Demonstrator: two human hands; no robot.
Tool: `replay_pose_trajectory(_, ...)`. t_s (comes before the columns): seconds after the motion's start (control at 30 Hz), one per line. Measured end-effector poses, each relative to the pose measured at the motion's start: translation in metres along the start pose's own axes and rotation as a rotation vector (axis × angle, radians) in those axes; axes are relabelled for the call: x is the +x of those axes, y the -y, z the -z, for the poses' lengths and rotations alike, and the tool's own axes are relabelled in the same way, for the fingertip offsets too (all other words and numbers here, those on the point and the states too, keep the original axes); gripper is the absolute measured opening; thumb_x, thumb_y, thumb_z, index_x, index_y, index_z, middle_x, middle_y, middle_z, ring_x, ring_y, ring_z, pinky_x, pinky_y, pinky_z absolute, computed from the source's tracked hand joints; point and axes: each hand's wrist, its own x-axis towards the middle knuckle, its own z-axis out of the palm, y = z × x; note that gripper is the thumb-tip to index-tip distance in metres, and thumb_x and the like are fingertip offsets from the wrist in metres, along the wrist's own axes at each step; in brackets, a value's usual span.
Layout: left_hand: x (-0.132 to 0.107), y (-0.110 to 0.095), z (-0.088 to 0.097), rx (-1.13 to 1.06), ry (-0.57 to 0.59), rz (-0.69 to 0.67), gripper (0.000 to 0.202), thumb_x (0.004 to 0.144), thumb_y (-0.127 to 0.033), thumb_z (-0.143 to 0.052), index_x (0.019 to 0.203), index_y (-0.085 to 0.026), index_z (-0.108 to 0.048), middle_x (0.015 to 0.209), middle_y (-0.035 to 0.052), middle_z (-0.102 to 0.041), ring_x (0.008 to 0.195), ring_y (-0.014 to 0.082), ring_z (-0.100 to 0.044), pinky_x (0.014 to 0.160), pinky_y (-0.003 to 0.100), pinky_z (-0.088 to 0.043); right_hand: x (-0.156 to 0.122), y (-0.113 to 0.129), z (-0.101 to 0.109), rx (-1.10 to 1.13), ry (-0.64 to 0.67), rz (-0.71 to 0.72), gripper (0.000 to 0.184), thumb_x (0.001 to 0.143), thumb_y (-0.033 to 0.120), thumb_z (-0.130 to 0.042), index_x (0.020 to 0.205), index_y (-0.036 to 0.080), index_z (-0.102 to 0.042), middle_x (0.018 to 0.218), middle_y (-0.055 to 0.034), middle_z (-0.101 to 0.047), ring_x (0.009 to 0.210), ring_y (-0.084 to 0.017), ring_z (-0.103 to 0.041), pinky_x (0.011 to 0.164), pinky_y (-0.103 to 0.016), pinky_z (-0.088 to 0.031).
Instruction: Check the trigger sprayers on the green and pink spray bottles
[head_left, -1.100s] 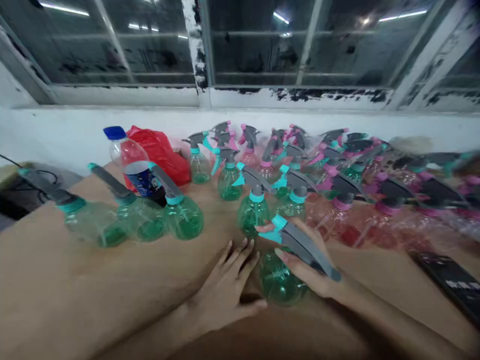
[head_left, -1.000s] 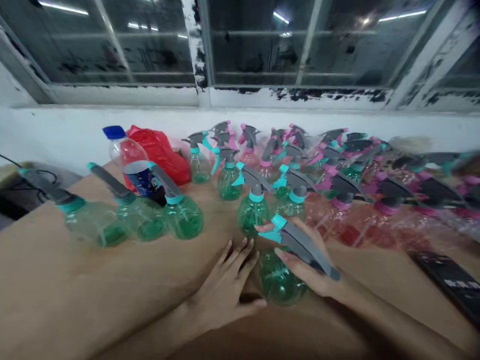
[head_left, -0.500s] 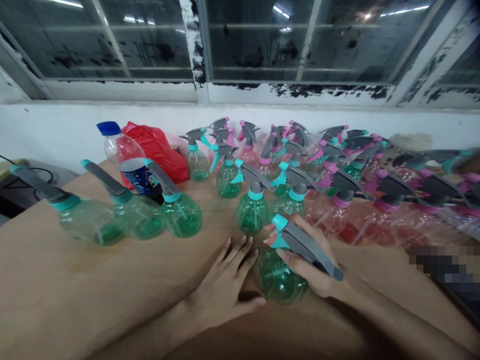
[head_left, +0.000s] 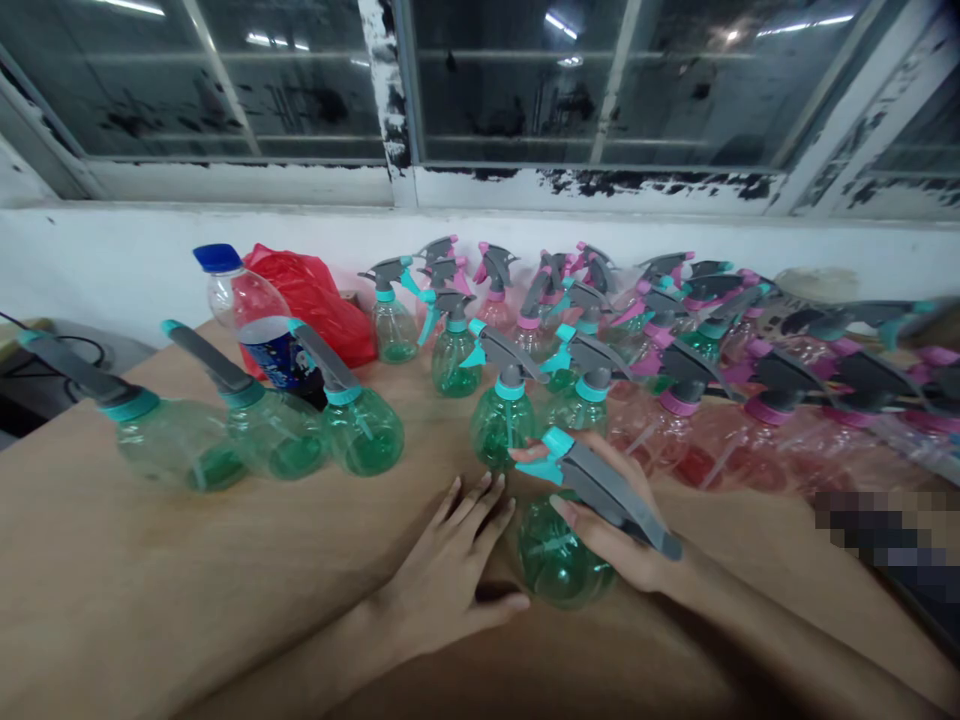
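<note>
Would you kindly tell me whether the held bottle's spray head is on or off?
Apparently on: the spray head sits atop the green bottle; the right hand hides the join.

No text was legible. Print on the blue-and-white wrap label (head_left: 274, 352) of the clear plastic bottle with a blue cap (head_left: 246, 300) was too blurred; the dark flat oblong object (head_left: 896, 550) was pixelated.

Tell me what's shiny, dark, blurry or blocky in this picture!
All from the head view: white streaks of light show in the window; a bright glint sits on the green bottle in the right hand; dark shadow lies under the left hand; the pink bottles toward the right look smeary; square blocks hide a dark thing at the right edge.
</note>
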Motion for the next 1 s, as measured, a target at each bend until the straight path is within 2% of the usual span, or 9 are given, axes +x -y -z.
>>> replay_pose_trajectory(0.13,-0.0006,0.0004,-0.0008,-0.004,-0.019,-0.005,0.078,0.09,-0.064,-0.041,0.141,-0.006,-0.033,0.148,0.0168,-0.028,0.138,0.0306,-0.018,0.11,0.05,-0.015,0.0,-0.0005,0.0002,0.093,0.028,-0.038,0.042,0.071,0.01,-0.054,0.109,0.029,-0.057,0.072,0.0032,-0.055,0.056,-0.014,-0.049,0.072,-0.033,-0.05)
replay_pose_trajectory(0.27,-0.0007,-0.0004,0.0005,-0.015,-0.022,-0.002,0.077,0.09,-0.064,-0.04,0.141,-0.007,-0.032,0.147,0.0164,-0.03,0.138,0.0308,-0.019,0.11,0.05,-0.015,0.0005,-0.0005,0.0007,0.086,0.032,-0.031,0.041,0.072,0.011,-0.054,0.109,0.028,-0.059,0.07,0.0033,-0.055,0.056,-0.014,-0.051,0.078,-0.036,-0.049)
replay_pose_trajectory(0.4,-0.0001,-0.001,0.0018,-0.012,-0.002,0.004,0.077,0.09,-0.065,-0.039,0.141,-0.008,-0.032,0.148,0.0158,-0.029,0.138,0.0301,-0.018,0.111,0.049,-0.015,0.0017,-0.0015,0.0019,0.033,0.056,0.019,0.039,0.075,0.014,-0.054,0.11,0.027,-0.06,0.086,-0.002,-0.061,0.072,-0.018,-0.058,0.083,-0.038,-0.047)
replay_pose_trajectory(0.57,0.0007,-0.0006,0.0034,-0.028,0.023,0.007,0.078,0.09,-0.065,-0.038,0.141,-0.007,-0.032,0.148,0.0162,-0.028,0.138,0.0304,-0.018,0.111,0.05,-0.014,0.0019,-0.0009,0.0031,0.044,0.068,0.024,0.039,0.076,0.013,-0.053,0.112,0.028,-0.06,0.092,-0.0035,-0.062,0.084,-0.02,-0.06,0.084,-0.039,-0.047)
replay_pose_trajectory(0.7,0.0014,-0.0006,0.0039,-0.037,0.044,0.014,0.079,0.09,-0.065,-0.039,0.141,-0.006,-0.032,0.148,0.0168,-0.027,0.138,0.0311,-0.017,0.11,0.051,-0.015,-0.0005,-0.0004,0.0048,0.069,0.109,-0.001,0.037,0.079,0.014,-0.053,0.113,0.028,-0.058,0.094,-0.0029,-0.062,0.083,-0.019,-0.06,0.078,-0.035,-0.048)
replay_pose_trajectory(0.9,0.0012,-0.0004,0.0026,-0.045,0.019,0.019,0.077,0.089,-0.065,-0.041,0.141,-0.007,-0.034,0.148,0.0158,-0.028,0.138,0.0303,-0.02,0.111,0.05,-0.014,-0.0031,-0.0014,0.0062,0.071,0.081,-0.015,0.019,0.078,0.013,-0.052,0.092,0.025,-0.057,0.078,0.0025,-0.056,0.066,-0.014,-0.055,0.078,-0.032,-0.047)
replay_pose_trajectory(1.0,0.0012,-0.0003,0.0031,-0.03,0.033,0.016,0.079,0.09,-0.065,-0.039,0.141,-0.006,-0.033,0.148,0.0163,-0.027,0.138,0.0309,-0.018,0.111,0.051,-0.014,-0.0004,0.0007,0.006,0.05,0.073,-0.005,0.017,0.076,0.013,-0.052,0.088,0.024,-0.056,0.074,0.003,-0.054,0.063,-0.014,-0.054,0.076,-0.033,-0.047)
